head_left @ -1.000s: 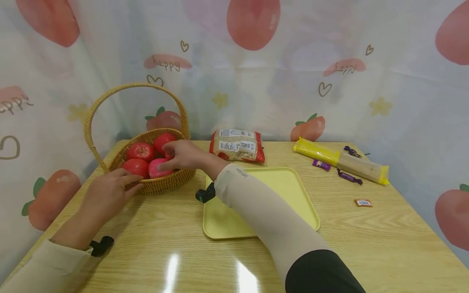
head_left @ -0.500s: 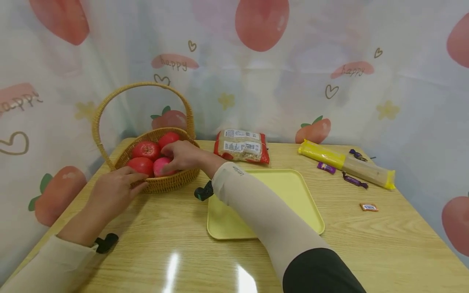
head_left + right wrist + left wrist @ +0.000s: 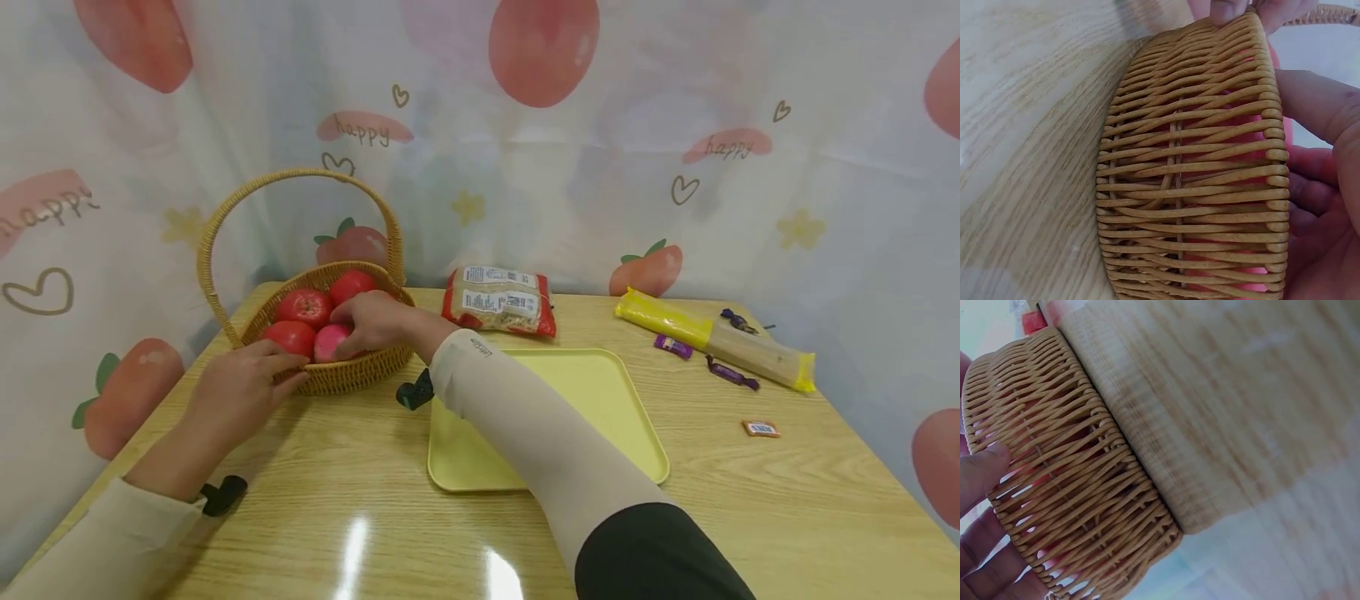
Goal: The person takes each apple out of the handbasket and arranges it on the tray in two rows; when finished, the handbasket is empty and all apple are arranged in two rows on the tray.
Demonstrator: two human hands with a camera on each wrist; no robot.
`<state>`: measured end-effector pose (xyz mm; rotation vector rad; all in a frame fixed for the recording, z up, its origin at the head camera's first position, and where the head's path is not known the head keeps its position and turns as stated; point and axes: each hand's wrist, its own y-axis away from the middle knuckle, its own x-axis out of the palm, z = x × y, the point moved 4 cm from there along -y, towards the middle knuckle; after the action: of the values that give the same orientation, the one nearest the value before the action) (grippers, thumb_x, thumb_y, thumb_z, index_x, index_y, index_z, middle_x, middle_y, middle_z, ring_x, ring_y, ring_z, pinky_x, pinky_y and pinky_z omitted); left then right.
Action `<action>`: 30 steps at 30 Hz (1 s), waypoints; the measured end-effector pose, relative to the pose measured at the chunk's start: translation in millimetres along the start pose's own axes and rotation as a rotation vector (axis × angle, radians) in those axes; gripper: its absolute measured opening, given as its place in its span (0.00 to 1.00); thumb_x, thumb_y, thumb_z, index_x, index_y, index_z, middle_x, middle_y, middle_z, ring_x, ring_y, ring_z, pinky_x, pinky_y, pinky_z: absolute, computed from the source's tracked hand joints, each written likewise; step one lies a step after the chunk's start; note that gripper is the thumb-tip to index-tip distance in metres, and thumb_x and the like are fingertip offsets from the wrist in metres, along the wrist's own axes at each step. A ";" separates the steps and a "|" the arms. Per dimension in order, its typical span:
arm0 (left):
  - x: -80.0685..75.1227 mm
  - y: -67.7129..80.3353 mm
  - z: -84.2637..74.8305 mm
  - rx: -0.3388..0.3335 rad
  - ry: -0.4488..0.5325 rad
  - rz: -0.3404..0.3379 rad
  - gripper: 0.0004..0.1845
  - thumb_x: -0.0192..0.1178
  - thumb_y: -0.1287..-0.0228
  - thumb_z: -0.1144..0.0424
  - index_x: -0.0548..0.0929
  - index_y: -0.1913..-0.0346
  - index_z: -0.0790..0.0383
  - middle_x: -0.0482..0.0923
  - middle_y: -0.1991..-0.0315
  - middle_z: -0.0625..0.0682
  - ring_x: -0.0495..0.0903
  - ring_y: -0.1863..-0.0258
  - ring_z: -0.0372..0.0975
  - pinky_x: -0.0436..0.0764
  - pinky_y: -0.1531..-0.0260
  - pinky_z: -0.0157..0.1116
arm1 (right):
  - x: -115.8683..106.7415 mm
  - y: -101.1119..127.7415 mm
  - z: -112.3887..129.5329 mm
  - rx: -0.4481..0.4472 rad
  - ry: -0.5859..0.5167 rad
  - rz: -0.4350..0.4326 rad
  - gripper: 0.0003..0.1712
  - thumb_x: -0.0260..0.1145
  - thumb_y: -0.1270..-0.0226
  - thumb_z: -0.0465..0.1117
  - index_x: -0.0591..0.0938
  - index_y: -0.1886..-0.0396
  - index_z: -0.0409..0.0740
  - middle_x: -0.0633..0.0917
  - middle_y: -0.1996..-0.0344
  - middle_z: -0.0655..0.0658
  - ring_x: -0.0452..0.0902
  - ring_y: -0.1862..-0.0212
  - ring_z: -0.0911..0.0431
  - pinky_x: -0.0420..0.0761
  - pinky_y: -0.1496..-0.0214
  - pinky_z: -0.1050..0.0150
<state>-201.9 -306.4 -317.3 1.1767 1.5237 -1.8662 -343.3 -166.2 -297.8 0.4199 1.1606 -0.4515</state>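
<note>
A wicker basket (image 3: 352, 373) with a tall handle stands at the table's back left and holds red apples (image 3: 303, 306) and one pink apple (image 3: 328, 340). My right hand (image 3: 351, 333) reaches into the basket, its fingers curled round the pink apple. In the right wrist view the right hand (image 3: 1319, 187) wraps pink fruit behind the basket wall (image 3: 1197, 181). My left hand (image 3: 288, 371) lies against the basket's near rim with fingers fairly straight. The left wrist view shows these fingers (image 3: 982, 475) touching the woven wall (image 3: 1079, 487).
A yellow tray (image 3: 600, 392) lies under my right forearm. Behind it sits a red-edged snack bag (image 3: 501, 300). At the back right are a long yellow-ended packet (image 3: 712, 337), purple candies (image 3: 672, 346) and a small orange candy (image 3: 760, 428). A printed curtain backs the table (image 3: 750, 517).
My right hand has settled lower over the pink apple and its fingers have closed round it. The left hand stays at the basket rim. The head view has shifted slightly.
</note>
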 end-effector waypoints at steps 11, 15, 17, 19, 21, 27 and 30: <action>-0.6 0.5 -3.4 0.016 -0.001 -0.013 0.10 0.78 0.46 0.61 0.93 0.61 0.58 0.85 0.65 0.54 0.86 0.67 0.48 0.81 0.74 0.48 | 2.1 -8.8 0.8 0.062 -0.015 0.097 0.38 0.72 0.33 0.57 0.75 0.25 0.55 0.82 0.41 0.56 0.74 0.42 0.60 0.72 0.33 0.68; -2.1 0.4 -3.8 0.010 -0.001 -0.013 0.10 0.78 0.46 0.61 0.93 0.61 0.58 0.85 0.66 0.53 0.85 0.68 0.48 0.81 0.74 0.48 | 1.1 -11.2 2.1 0.069 -0.007 0.125 0.39 0.71 0.33 0.58 0.74 0.25 0.57 0.81 0.39 0.57 0.73 0.41 0.60 0.72 0.33 0.67; -2.7 -0.1 -4.0 0.011 0.000 -0.015 0.10 0.78 0.46 0.61 0.93 0.61 0.58 0.84 0.67 0.53 0.84 0.69 0.47 0.81 0.74 0.48 | -0.1 -11.7 2.9 0.070 0.010 0.134 0.39 0.71 0.33 0.59 0.73 0.24 0.58 0.80 0.38 0.58 0.72 0.40 0.61 0.71 0.32 0.67; -2.6 -0.2 -4.2 0.013 0.000 -0.014 0.10 0.79 0.46 0.61 0.93 0.61 0.58 0.83 0.68 0.52 0.84 0.70 0.47 0.81 0.75 0.47 | -0.6 -11.5 3.3 0.083 0.010 0.150 0.40 0.71 0.34 0.60 0.73 0.24 0.59 0.80 0.37 0.59 0.71 0.40 0.62 0.72 0.33 0.68; -2.6 0.1 -4.4 0.014 -0.002 -0.011 0.10 0.79 0.47 0.61 0.93 0.61 0.58 0.83 0.68 0.52 0.84 0.71 0.47 0.81 0.75 0.47 | 0.0 -12.1 3.7 0.091 -0.004 0.156 0.41 0.72 0.35 0.60 0.72 0.23 0.59 0.79 0.37 0.59 0.72 0.41 0.62 0.72 0.34 0.69; -3.3 1.3 -4.2 0.002 -0.008 0.002 0.10 0.79 0.46 0.61 0.94 0.60 0.57 0.82 0.68 0.51 0.83 0.71 0.46 0.79 0.77 0.44 | 3.4 -17.3 4.9 0.026 0.012 0.126 0.33 0.72 0.35 0.57 0.80 0.31 0.55 0.82 0.48 0.58 0.76 0.47 0.62 0.75 0.42 0.72; -3.2 1.5 -4.2 0.002 -0.005 0.001 0.10 0.79 0.47 0.61 0.94 0.60 0.57 0.82 0.68 0.51 0.83 0.71 0.46 0.79 0.76 0.45 | 3.0 -18.3 5.3 -0.006 0.051 0.106 0.29 0.71 0.35 0.58 0.83 0.37 0.55 0.83 0.52 0.59 0.76 0.50 0.62 0.75 0.45 0.72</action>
<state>-197.6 -303.3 -315.6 1.1723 1.5191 -1.8693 -348.1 -184.7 -300.3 0.4872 1.1830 -0.3467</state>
